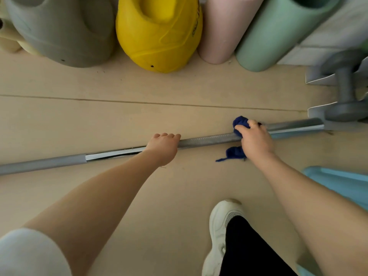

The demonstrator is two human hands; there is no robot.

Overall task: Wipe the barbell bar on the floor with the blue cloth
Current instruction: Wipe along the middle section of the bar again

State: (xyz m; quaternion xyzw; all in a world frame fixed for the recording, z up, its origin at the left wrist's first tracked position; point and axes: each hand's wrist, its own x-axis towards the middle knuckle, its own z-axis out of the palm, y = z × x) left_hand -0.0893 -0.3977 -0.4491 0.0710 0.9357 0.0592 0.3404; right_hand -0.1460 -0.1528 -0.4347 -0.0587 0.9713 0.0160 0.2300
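Observation:
A long silver barbell bar [207, 140] lies across the beige floor from the left edge to the right, rising slightly toward the right. My left hand [162, 145] grips the bar near its middle, fingers curled over the top. My right hand [255, 139] holds a dark blue cloth [240, 122] wrapped around the bar to the right of the knurled section. Part of the cloth hangs out below my wrist onto the floor.
Grey [59, 30] and yellow [159, 34] foam shapes and pink [225, 28] and green [278, 34] rolls stand along the back. A grey dumbbell [344, 92] sits at the right by the bar's end. A light blue mat [342, 182] and my white shoe [221, 232] are nearby.

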